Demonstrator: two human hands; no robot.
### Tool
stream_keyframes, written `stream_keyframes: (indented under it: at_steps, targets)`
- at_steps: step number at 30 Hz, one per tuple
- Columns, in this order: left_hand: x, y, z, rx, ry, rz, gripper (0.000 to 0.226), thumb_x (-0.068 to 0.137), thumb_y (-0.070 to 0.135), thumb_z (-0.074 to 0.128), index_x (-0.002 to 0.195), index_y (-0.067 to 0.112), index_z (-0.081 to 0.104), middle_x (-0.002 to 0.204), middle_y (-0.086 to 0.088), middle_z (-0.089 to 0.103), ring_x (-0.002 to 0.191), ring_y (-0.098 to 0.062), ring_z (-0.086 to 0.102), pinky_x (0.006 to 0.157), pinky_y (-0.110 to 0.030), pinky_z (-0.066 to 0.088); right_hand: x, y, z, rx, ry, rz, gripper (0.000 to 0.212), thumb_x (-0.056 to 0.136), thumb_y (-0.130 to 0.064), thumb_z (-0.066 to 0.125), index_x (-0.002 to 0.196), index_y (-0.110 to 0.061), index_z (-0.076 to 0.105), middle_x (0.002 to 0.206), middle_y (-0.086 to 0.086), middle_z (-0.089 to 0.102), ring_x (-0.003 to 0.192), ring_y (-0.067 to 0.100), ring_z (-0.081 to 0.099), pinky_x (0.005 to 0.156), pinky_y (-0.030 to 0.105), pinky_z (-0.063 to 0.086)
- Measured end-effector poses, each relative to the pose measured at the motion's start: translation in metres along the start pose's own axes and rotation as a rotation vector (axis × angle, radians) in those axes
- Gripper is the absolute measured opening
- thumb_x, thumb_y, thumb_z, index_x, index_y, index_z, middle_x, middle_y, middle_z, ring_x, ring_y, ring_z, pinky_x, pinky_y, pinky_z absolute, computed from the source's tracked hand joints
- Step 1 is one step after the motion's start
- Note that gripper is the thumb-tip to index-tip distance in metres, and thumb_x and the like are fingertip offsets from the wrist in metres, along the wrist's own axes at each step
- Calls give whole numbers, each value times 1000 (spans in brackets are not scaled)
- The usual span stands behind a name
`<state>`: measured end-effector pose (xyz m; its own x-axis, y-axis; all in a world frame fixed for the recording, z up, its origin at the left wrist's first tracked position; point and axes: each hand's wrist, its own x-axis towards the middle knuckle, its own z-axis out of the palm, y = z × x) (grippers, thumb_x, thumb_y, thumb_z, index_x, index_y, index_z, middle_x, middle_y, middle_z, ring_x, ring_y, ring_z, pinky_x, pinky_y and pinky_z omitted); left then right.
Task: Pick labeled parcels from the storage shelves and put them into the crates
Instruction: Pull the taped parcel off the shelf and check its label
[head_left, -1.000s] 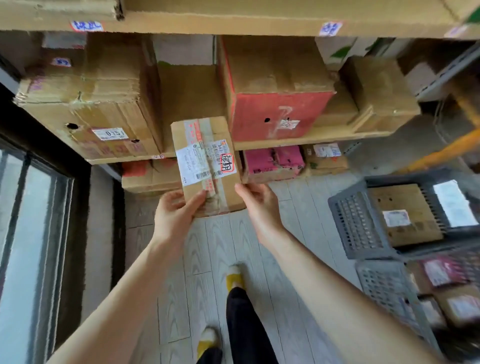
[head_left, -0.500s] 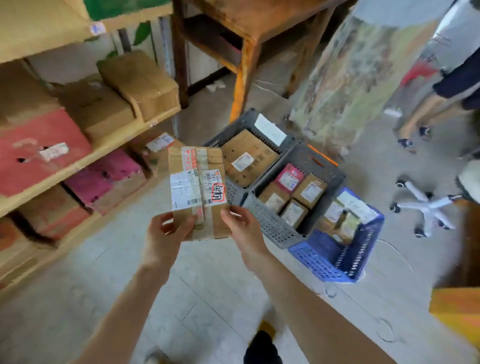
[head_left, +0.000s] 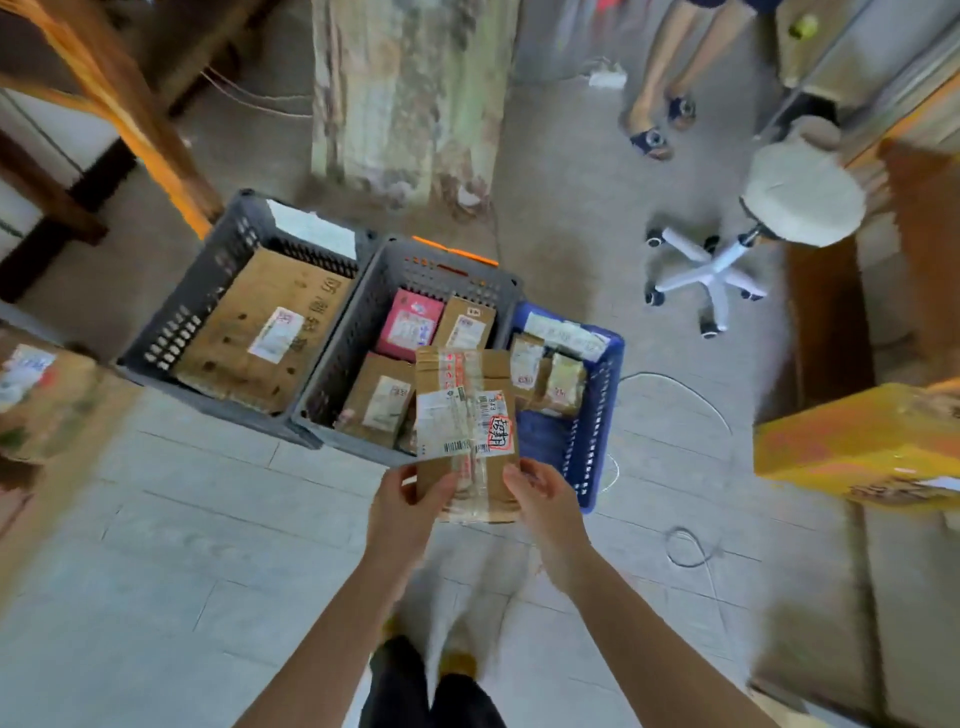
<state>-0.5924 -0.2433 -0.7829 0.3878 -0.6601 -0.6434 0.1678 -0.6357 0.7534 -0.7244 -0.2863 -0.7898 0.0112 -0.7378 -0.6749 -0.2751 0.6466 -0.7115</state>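
I hold a taped cardboard parcel (head_left: 466, 415) with white shipping labels and a red-edged sticker. My left hand (head_left: 410, 506) grips its lower left corner and my right hand (head_left: 545, 501) its lower right corner. The parcel hangs in the air over the near edge between the middle grey crate (head_left: 363, 322) and the blue crate (head_left: 597, 415). The middle crate holds several small labeled boxes, the blue one a few small parcels. A grey crate at the left (head_left: 208, 291) holds one large flat box.
A pale pillar (head_left: 410, 93) stands behind the crates. A white wheeled stool (head_left: 769, 218) is at the right, with another person's legs (head_left: 660, 88) beyond it. A yellow box (head_left: 862, 447) juts in at the right edge. Wooden shelf posts (head_left: 130, 104) rise at the left.
I have turned away from the shelves and come to face the crates. The parcel stays in both hands and now hangs over the crates' near edge.
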Motion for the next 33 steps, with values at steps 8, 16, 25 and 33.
stream_keyframes:
  at_steps: [8, 16, 25, 33]
  targets:
    - [109, -9, 85, 341, -192, -59, 47, 76, 27, 74, 115, 8, 56, 111, -6, 64, 96, -19, 63, 83, -36, 54, 106, 15, -50, 22, 17, 180, 18, 96, -7, 45, 107, -20, 52, 86, -7, 58, 75, 4, 56, 61, 9, 47]
    - [253, -86, 187, 828, -273, -50, 42, 85, 28, 64, 121, 11, 48, 121, -10, 50, 111, -24, 51, 93, -32, 44, 267, 98, -69, -62, 73, 352, 24, 93, 1, 44, 109, -11, 57, 87, 1, 61, 76, 14, 58, 68, 19, 52]
    - [389, -224, 247, 977, -244, -272, 33, 91, 16, 53, 119, -1, 48, 123, -18, 54, 110, -33, 56, 87, -37, 47, 434, 242, -31, -151, 78, 417, 23, 87, 0, 50, 105, -2, 64, 96, 19, 66, 85, 30, 62, 84, 53, 51]
    - [434, -270, 264, 897, -125, -400, 37, 92, 13, 46, 125, -4, 47, 128, -22, 55, 115, -35, 55, 89, -37, 46, 488, 301, 6, -142, 58, 465, 22, 85, -8, 53, 100, 0, 67, 102, 24, 68, 94, 36, 64, 86, 45, 52]
